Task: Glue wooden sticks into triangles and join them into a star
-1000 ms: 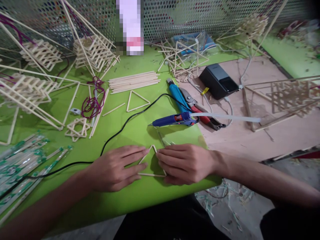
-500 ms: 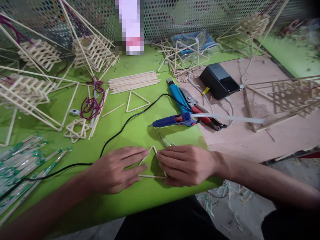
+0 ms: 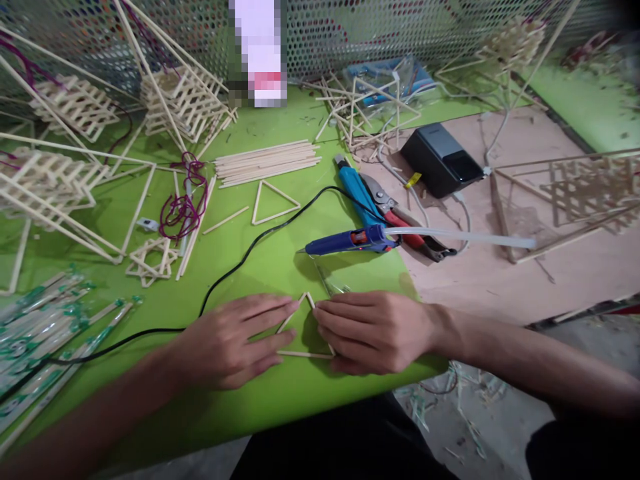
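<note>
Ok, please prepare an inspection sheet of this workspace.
Surface: glossy green table; pinkish flat board at right.
Job's things: triangle of thin pale wooden sticks, left corner hidden.
Clutter: dark-blue plastic glue gun, red-handled metal shears, tangled purple string.
Hands: left hand and right hand touch the triangle, palms down.
Cables: thin black cable beside the left hand; white cable meeting black rectangular box.
Surroundings: perforated metal screen behind; pale scraps on the floor.

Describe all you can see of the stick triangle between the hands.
The stick triangle is three slim, pale sticks, wooden-looking, lying flat on the green tabletop, one corner pointing away from the person. The left grip covers part of the left stick, the right grip part of the right stick. The near stick is mostly exposed. Whether the corners are glued, I can't tell.
</note>
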